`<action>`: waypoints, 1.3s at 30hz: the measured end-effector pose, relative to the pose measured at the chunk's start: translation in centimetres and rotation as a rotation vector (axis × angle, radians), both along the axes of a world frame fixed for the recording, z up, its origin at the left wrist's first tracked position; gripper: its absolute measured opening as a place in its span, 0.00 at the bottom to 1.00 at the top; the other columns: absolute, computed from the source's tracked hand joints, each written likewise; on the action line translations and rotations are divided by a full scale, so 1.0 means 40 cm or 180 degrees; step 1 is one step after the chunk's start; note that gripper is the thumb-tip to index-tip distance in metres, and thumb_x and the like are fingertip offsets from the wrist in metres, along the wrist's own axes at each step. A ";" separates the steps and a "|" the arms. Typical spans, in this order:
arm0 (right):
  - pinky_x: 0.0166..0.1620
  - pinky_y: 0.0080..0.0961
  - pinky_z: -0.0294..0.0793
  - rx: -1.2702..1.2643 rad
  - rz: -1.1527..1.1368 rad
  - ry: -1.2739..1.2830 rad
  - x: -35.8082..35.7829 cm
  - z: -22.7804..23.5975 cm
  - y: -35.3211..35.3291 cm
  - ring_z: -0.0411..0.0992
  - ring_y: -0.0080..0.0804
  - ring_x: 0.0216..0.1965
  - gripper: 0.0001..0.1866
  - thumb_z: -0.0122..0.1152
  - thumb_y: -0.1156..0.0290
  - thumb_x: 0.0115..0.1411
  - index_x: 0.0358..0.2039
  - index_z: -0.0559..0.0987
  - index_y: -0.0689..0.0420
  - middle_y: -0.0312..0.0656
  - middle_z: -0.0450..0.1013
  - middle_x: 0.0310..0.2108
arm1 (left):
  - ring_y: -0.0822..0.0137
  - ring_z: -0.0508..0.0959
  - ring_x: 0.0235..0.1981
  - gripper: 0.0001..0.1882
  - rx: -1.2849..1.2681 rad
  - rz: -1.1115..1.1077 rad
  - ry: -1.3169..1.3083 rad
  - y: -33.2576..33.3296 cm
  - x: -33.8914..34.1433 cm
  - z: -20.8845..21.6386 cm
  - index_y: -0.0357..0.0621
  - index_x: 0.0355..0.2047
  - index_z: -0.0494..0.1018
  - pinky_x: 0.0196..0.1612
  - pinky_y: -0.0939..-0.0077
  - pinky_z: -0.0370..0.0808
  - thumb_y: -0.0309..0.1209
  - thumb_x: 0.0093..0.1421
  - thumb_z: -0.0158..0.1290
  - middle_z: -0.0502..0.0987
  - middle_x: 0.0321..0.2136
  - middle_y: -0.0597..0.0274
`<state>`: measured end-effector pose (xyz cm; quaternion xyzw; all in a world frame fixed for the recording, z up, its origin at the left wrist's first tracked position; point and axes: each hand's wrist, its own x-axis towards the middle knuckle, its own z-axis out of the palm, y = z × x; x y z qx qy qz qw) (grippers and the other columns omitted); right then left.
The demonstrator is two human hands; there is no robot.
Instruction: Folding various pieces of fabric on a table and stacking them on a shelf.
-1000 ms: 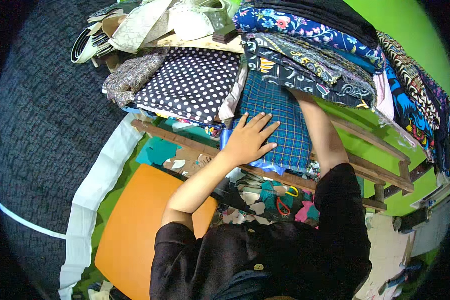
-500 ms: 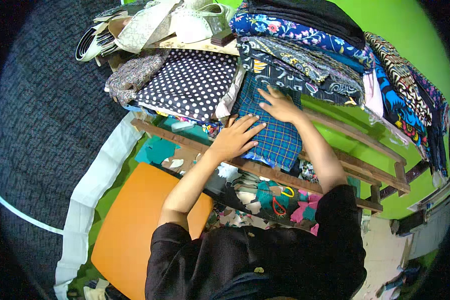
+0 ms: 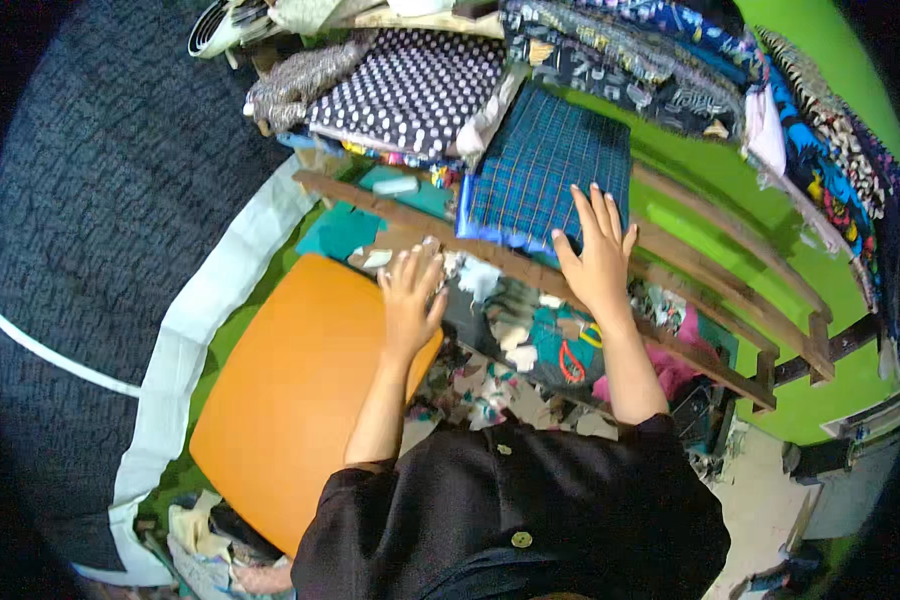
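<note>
Plaid cloth (image 3: 550, 165) (long axis running away) under flat, spread right hand (image 3: 598, 258); left hand (image 3: 410, 300) open, apart.

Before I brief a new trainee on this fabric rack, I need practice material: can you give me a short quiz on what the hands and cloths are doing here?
1. True or false: the right hand lies flat on the plaid cloth.
2. What is the left hand nearest to: A) the dotted cloth, B) the orange board, C) the scissors?
3. Fill in: the plaid cloth rests on a wooden ____.

Key: 1 true; 2 B; 3 rack.
</note>
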<state>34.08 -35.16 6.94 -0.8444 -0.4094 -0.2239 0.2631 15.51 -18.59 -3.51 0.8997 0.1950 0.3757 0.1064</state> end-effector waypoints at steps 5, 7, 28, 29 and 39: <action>0.53 0.45 0.48 0.0716 0.0676 0.0517 -0.141 -0.169 -0.036 0.58 0.42 0.50 0.24 0.57 0.65 0.45 0.46 0.69 0.50 0.42 0.62 0.48 | 0.51 0.53 0.58 0.25 -0.0107 0.1084 0.0283 -0.056 -0.256 -0.109 0.55 0.52 0.62 0.55 0.41 0.43 0.33 0.52 0.50 0.55 0.57 0.55; 0.51 0.41 0.51 0.0551 0.0800 0.0727 -0.190 -0.242 -0.044 0.60 0.42 0.47 0.22 0.57 0.67 0.45 0.43 0.70 0.52 0.42 0.63 0.45 | 0.51 0.52 0.58 0.25 -0.0261 0.1435 0.0377 -0.099 -0.337 -0.159 0.55 0.52 0.62 0.55 0.40 0.42 0.33 0.52 0.49 0.55 0.56 0.55; 0.55 0.48 0.46 -0.0951 0.3934 0.0960 -0.995 -0.443 0.094 0.55 0.44 0.52 0.22 0.56 0.67 0.45 0.43 0.70 0.53 0.46 0.63 0.45 | 0.51 0.54 0.57 0.13 -0.1054 0.4099 0.0163 -0.572 -1.052 -0.284 0.52 0.37 0.72 0.54 0.37 0.41 0.32 0.48 0.52 0.60 0.51 0.55; 0.55 0.48 0.46 -0.1068 0.4079 0.0987 -1.059 -0.444 0.097 0.55 0.44 0.52 0.22 0.56 0.66 0.45 0.43 0.70 0.53 0.46 0.63 0.45 | 0.51 0.55 0.56 0.14 -0.1120 0.4179 0.0159 -0.595 -1.100 -0.302 0.52 0.37 0.72 0.54 0.38 0.40 0.31 0.47 0.52 0.61 0.51 0.55; 0.49 0.44 0.51 -0.1724 0.5526 0.0970 -1.731 -0.555 0.010 0.57 0.45 0.48 0.21 0.53 0.67 0.45 0.42 0.68 0.54 0.47 0.63 0.42 | 0.52 0.58 0.53 0.12 -0.1555 0.5220 0.0064 -0.770 -1.669 -0.413 0.52 0.35 0.72 0.53 0.39 0.44 0.37 0.48 0.53 0.64 0.47 0.57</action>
